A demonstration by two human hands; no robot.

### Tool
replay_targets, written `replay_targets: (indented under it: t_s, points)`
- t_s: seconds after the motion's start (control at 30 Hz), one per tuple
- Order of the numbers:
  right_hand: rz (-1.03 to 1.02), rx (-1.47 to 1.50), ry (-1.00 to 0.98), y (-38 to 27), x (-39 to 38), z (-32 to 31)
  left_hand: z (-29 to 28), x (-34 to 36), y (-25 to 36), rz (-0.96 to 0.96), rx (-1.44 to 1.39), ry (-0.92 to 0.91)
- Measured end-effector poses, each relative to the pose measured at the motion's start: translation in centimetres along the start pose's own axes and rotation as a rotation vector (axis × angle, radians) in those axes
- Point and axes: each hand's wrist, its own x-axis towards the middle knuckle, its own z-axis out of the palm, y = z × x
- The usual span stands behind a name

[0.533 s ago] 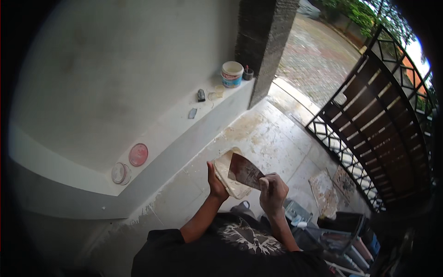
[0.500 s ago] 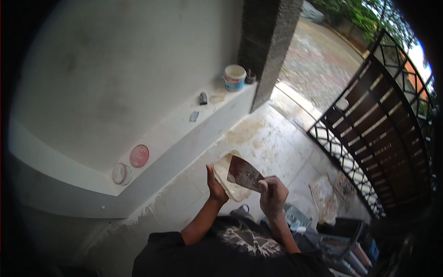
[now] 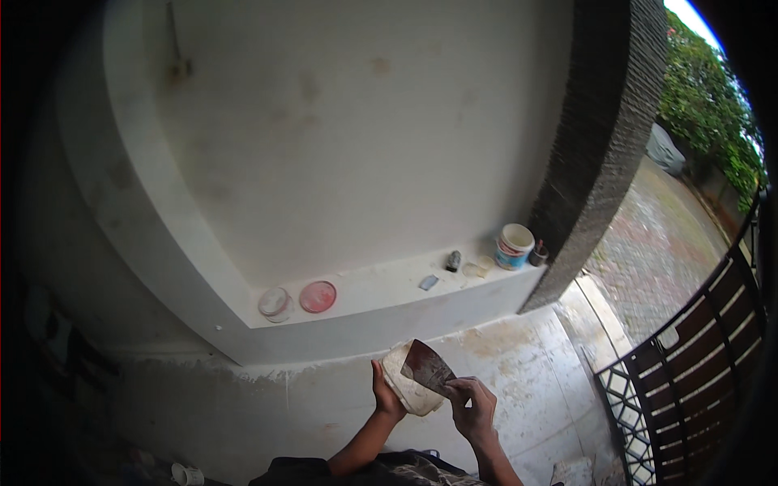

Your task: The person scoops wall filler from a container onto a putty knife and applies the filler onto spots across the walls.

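Note:
My left hand (image 3: 389, 397) is wrapped round the side of a cream-coloured shallow container (image 3: 421, 399), its thumb up along the edge. Pinched in my right hand (image 3: 472, 409) is a putty knife (image 3: 426, 366) with a wide, stained blade. The blade lies over the container's face and hides part of it; whether they touch I cannot tell. Both hands are in front of me, below the wall ledge.
On the white ledge (image 3: 381, 297) stand a white-and-blue bucket (image 3: 515, 246), a small dark cup (image 3: 538, 253), a red round lid (image 3: 317, 296) and a clear round lid (image 3: 274, 303). A dark textured pillar (image 3: 596, 146) rises at right, beside a slatted metal gate (image 3: 697, 364).
My view has swung up and to the left, showing more wall and less of the gate. Both hands keep their hold, and the putty knife stays over the container.

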Motion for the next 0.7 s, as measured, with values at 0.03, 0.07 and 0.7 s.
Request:
replay_targets:
  t_s: [0.03,0.07,0.7]
  points:
    - [0.019,0.041,-0.009,-0.5,0.4,0.6,-0.6,0.1,0.3,0.062,0.009,0.029]
    - [0.004,0.052,-0.021,-0.6,0.5,1.0,-1.0,-0.3,0.6,0.084,0.004,0.029]
    - [-0.072,-0.073,-0.066,-8.8,-3.3,11.2,-7.2,-4.8,12.1,0.142,-0.054,0.002]
